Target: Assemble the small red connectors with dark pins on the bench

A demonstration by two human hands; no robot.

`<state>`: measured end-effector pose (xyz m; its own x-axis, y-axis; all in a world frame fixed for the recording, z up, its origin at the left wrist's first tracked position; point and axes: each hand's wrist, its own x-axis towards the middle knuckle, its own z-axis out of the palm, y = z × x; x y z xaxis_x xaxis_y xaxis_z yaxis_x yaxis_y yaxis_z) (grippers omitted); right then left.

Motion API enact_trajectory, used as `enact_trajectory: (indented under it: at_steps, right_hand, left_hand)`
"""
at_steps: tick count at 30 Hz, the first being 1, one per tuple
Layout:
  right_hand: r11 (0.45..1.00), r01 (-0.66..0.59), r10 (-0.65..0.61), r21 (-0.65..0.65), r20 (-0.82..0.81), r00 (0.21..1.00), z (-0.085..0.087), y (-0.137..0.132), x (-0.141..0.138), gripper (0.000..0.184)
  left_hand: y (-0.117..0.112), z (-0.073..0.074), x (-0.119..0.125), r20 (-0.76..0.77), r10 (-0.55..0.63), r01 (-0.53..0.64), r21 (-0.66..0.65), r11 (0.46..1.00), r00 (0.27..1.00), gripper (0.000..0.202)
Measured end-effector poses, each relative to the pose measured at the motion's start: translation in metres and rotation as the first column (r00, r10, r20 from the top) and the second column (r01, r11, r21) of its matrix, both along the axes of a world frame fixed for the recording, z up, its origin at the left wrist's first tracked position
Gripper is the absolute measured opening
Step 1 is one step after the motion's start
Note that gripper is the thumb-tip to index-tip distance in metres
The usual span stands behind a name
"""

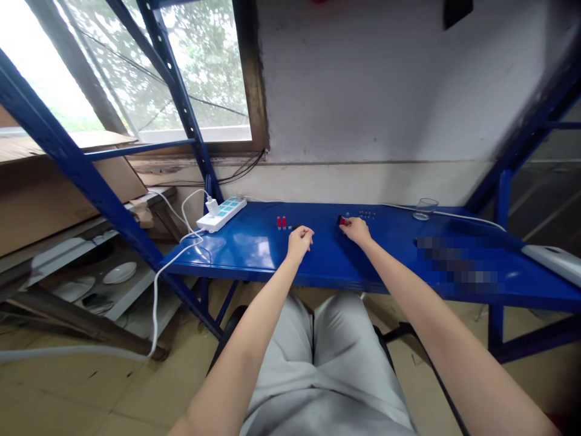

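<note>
My right hand (357, 231) is closed on a small red-and-black piece (341, 221), held in the fingertips just above the blue tabletop; its exact kind is too small to tell. To its left, my left hand (299, 241) has its fingers curled in, and whatever they may hold is hidden. A small dark item (293, 227) shows right by the left hand's knuckles; I cannot tell if it is touched. Two red cylinders with pale lower ends (281, 223) stand side by side left of that hand. Several tiny metallic parts (367, 214) lie behind my right hand.
A white power strip (222, 214) with a plug and cable lies at the blue table's (245, 257) left end. A clear glass dish (425, 209) stands at the back right, a blurred dark item (458, 263) before it. Blue frame posts (181, 103) rise at both sides.
</note>
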<state>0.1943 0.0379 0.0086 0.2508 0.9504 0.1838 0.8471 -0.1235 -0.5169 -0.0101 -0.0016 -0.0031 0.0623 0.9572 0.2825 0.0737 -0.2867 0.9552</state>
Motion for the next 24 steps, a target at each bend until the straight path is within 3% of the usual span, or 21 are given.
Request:
enact_trajectory:
  at_steps: [24]
  right_hand:
    - [0.996, 0.072, -0.069, -0.052, 0.048, 0.996, -0.001, 0.014, -0.007, 0.03]
  left_hand:
    - [-0.001, -0.001, 0.0, -0.026, -0.001, 0.001, 0.009, 1.0, 1.0, 0.013]
